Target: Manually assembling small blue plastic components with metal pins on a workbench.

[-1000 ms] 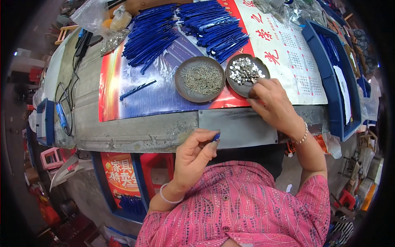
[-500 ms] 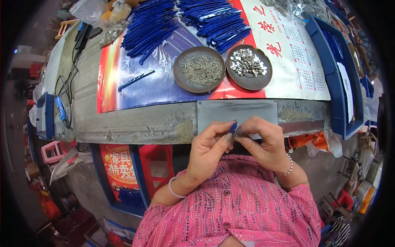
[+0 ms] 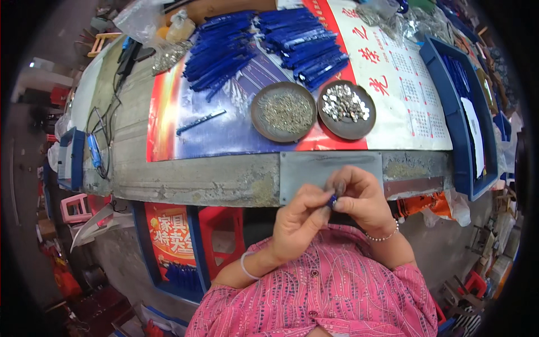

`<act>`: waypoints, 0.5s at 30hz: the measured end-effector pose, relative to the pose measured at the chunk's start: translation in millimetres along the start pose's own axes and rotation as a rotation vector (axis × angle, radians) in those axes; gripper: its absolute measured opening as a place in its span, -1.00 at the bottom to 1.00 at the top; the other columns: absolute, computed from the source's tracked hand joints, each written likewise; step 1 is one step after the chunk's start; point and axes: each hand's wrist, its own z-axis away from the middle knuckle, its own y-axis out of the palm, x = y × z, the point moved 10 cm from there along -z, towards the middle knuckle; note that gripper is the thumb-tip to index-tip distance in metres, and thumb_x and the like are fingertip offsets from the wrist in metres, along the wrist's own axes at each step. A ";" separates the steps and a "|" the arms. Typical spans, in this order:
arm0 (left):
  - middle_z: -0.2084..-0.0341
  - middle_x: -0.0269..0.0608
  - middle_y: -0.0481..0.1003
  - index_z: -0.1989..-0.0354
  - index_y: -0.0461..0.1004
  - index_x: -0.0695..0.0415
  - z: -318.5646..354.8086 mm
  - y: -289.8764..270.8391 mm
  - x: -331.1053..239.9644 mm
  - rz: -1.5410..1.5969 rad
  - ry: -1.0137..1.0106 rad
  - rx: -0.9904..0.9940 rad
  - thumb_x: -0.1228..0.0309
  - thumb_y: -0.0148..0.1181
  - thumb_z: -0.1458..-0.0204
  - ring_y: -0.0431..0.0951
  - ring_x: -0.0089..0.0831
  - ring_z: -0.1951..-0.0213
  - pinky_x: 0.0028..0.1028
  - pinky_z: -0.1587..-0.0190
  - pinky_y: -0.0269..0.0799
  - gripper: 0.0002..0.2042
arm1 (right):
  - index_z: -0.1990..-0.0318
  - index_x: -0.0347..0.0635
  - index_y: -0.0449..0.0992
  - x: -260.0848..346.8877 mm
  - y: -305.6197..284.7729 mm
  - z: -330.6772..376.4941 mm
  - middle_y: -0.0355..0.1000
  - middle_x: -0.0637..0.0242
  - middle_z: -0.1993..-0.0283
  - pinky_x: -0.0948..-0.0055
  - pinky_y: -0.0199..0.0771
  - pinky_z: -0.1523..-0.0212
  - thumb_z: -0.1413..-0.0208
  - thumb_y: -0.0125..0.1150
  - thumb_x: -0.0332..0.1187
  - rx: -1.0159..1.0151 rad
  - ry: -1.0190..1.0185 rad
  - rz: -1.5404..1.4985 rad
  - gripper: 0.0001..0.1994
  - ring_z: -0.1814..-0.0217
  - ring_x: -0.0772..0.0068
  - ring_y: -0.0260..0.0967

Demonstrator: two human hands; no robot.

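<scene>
- Two hands meet just below the table (image 3: 196,182) edge, fingertips touching.
- Left hand (image 3: 297,222) pinches a small blue piece (image 3: 332,200); right hand (image 3: 362,199) closes on the same piece from the other side.
- Two round dishes of small metal parts, grey dish (image 3: 284,112) and dark dish (image 3: 346,109), sit side by side beyond.
- Blue strips (image 3: 264,42) lie heaped farther back.
</scene>
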 end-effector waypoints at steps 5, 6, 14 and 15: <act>0.19 -0.19 0.27 0.01 0.33 0.22 4.6 1.2 -15.9 -0.199 0.141 -0.081 0.67 -0.02 -0.14 0.37 -0.60 0.39 -0.64 0.37 0.35 -0.75 | 0.32 -0.32 0.38 7.2 3.1 7.9 0.38 0.27 0.25 0.52 0.40 0.15 0.00 0.27 -0.57 -0.048 -0.167 0.119 -0.84 0.20 0.50 0.34; 0.19 -0.19 0.27 0.02 0.33 0.21 5.7 -0.7 -19.8 -0.237 0.176 -0.124 0.67 -0.03 -0.15 0.37 -0.60 0.40 -0.64 0.38 0.36 -0.76 | 0.31 -0.34 0.40 15.4 6.8 10.7 0.40 0.26 0.24 0.52 0.41 0.15 0.00 0.27 -0.57 -0.101 -0.247 0.221 -0.85 0.20 0.49 0.35; 0.20 -0.18 0.27 0.02 0.35 0.21 7.4 6.1 -49.1 -0.549 0.409 -0.175 0.66 -0.02 -0.15 0.39 -0.61 0.42 -0.64 0.41 0.38 -0.77 | 0.33 -0.35 0.49 61.4 37.4 28.8 0.50 0.11 0.29 0.45 0.48 0.26 0.03 0.27 -0.56 -0.247 -0.641 0.708 -0.88 0.29 0.28 0.48; 0.20 -0.18 0.28 0.01 0.36 0.21 7.2 5.7 -49.9 -0.539 0.405 -0.172 0.65 -0.01 -0.15 0.39 -0.62 0.42 -0.65 0.40 0.38 -0.76 | 0.33 -0.34 0.48 60.8 37.9 27.6 0.50 0.11 0.30 0.44 0.48 0.26 0.04 0.27 -0.55 -0.224 -0.618 0.726 -0.88 0.29 0.27 0.49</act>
